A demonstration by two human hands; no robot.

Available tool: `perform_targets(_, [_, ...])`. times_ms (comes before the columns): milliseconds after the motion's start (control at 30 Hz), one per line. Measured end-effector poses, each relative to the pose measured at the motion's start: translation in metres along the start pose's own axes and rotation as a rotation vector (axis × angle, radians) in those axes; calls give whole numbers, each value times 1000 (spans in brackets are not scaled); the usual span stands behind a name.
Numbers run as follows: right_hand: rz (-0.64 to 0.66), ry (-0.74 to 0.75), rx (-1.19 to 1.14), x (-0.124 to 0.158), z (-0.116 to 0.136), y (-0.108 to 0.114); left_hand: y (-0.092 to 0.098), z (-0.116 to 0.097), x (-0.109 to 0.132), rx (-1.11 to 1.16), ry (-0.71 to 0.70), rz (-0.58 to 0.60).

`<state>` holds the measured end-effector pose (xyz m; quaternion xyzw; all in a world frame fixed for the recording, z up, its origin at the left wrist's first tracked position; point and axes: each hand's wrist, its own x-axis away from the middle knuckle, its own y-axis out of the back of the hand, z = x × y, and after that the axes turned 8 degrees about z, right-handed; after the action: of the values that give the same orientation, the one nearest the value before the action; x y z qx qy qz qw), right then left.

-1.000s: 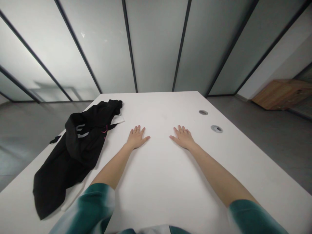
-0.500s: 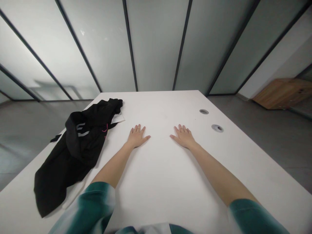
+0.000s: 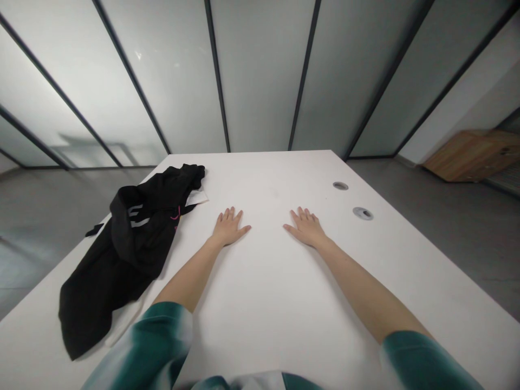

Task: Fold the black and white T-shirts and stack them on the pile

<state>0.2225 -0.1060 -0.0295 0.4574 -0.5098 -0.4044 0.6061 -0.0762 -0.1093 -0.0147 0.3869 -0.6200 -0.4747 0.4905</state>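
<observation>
My left hand (image 3: 228, 227) lies palm down on the white table (image 3: 260, 292), fingers spread, holding nothing. To its right, my right hand (image 3: 304, 227) rests the same way, flat and with its thumb pointing inward. A black garment (image 3: 130, 244) with pale stripes and a bit of pink cord is heaped along the table's left side, apart from my left hand. Under its far right edge a white tag or paper (image 3: 197, 197) sticks out. A pale strip (image 3: 124, 323) shows beneath its near end; its kind I cannot make out.
Two round grommets (image 3: 363, 213) are set in the table's right side. Frosted glass panels (image 3: 260, 76) with dark frames stand beyond the far edge. A wooden cabinet (image 3: 473, 154) is at the far right on the grey floor (image 3: 406, 200).
</observation>
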Motion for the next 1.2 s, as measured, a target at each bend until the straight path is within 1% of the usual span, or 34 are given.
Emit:
perform_targets(133, [-2, 0, 1, -1, -1, -1, -1, 1, -1, 2, -1, -10])
perform_targets(433, [22, -16, 10, 4, 3, 5, 1, -1, 0, -11, 10, 6])
perform_targets(967, [17, -11, 7, 1, 1, 2, 0, -1, -2, -6, 16, 17])
perform_targets(1200, [5, 7, -7, -2, -2, -2, -1, 0, -2, 13, 4, -14])
